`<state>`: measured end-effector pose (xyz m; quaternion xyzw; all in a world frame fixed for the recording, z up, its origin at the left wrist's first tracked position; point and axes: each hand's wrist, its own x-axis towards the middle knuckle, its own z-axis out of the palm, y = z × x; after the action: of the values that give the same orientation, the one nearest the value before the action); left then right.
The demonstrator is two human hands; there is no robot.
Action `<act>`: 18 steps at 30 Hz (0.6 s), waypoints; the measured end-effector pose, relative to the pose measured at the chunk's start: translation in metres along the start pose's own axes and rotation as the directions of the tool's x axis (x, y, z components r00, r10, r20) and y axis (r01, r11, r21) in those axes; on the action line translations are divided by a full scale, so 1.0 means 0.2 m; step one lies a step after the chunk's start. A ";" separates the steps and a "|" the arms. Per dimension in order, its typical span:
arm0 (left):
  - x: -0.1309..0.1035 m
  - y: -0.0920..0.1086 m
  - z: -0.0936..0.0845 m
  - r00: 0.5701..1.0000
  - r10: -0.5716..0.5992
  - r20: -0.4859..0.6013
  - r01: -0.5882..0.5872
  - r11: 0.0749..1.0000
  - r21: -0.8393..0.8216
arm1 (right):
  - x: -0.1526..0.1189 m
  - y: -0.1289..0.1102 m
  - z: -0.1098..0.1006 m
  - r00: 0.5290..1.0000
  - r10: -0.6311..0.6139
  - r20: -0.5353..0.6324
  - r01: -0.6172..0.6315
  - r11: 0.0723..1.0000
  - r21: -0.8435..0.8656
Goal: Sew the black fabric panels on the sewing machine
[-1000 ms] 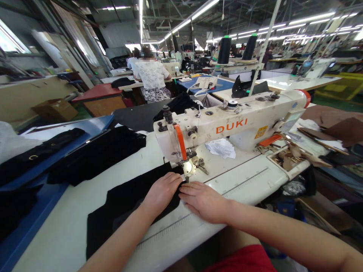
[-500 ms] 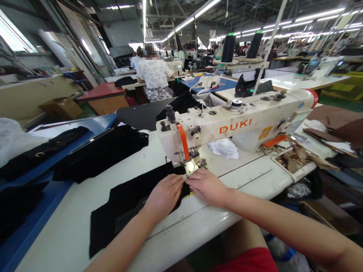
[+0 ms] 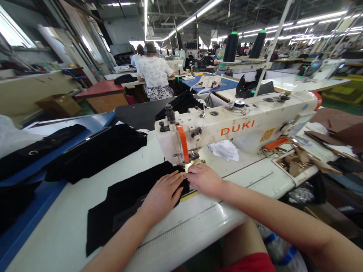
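Observation:
A black fabric piece with a stepped edge lies flat on the white sewing table, one end at the machine's needle. My left hand rests on this fabric, fingers stretched toward the needle. Just right of the needle, my right hand has its fingers bent and pressed together at the fabric's end. What its fingertips pinch, if anything, is hidden. Both hands' fingertips meet below the head of the white sewing machine, which has an orange lever. The presser foot is mostly covered by the machine head and my right hand.
White paper-like slips lie under the machine arm. A tray of small brown pieces sits at the right. More black fabric is stacked on the left. Thread cones stand behind, and a co-worker sits ahead.
My right hand has shifted slightly up toward the needle. My left hand has flattened and its fingers have spread. The fabric has shifted slightly left in view; the camera has moved a little too.

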<state>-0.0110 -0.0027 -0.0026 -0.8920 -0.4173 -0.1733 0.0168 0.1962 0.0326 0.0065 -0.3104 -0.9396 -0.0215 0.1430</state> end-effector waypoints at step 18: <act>0.06 -0.06 0.03 1.000 0.010 0.005 -0.009 0.999 -0.047 | 0.02 0.04 0.04 0.999 0.027 -0.032 -0.027 1.000 0.006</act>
<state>-0.0116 0.0145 -0.0058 -0.8946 -0.4088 -0.1804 -0.0045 0.1958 0.0413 -0.0013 -0.3221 -0.9330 -0.0220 0.1591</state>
